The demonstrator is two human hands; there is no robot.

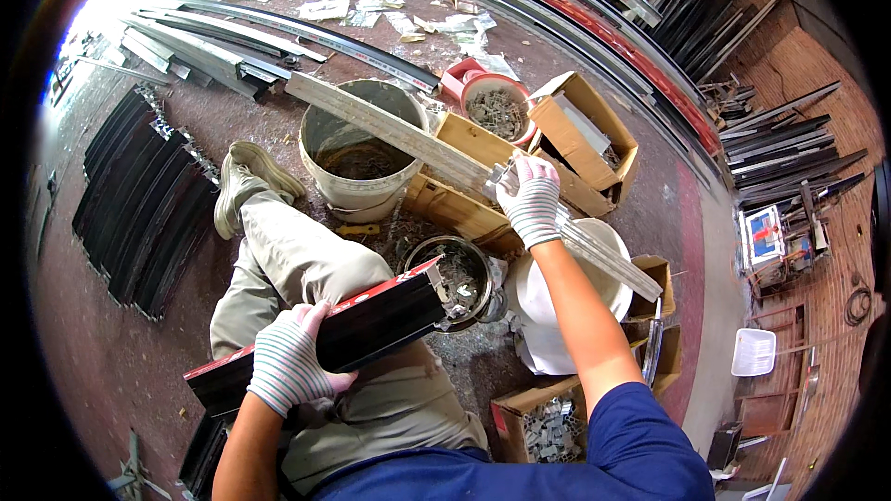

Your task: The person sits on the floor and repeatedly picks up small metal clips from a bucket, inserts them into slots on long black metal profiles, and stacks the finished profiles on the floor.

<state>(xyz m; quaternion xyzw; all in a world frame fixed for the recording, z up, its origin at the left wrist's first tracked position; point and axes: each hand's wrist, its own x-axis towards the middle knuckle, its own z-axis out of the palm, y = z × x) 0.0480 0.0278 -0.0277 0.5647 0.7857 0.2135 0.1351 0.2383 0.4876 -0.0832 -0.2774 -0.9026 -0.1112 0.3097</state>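
My left hand point(292, 357), in a striped knit glove, grips a black profile point(380, 329) with a red strip along its upper edge. The profile lies slantwise across my lap, its far end by a round metal can point(489, 269) of small parts. My right hand point(533, 204), gloved alike, reaches forward onto a long pale bar point(399, 125) laid across the containers. Its fingers are closed around small shiny metal at the bar; what exactly they hold is hard to make out.
A large dirty bucket point(362, 193), a red-rimmed bowl point(467, 95) of small metal parts, a cardboard box point(575, 162) and a white bucket point(548, 301) stand ahead. Metal clips point(554, 431) fill a box at lower right. Stacked black profiles point(139, 213) lie left; long rails point(594, 32) lie beyond.
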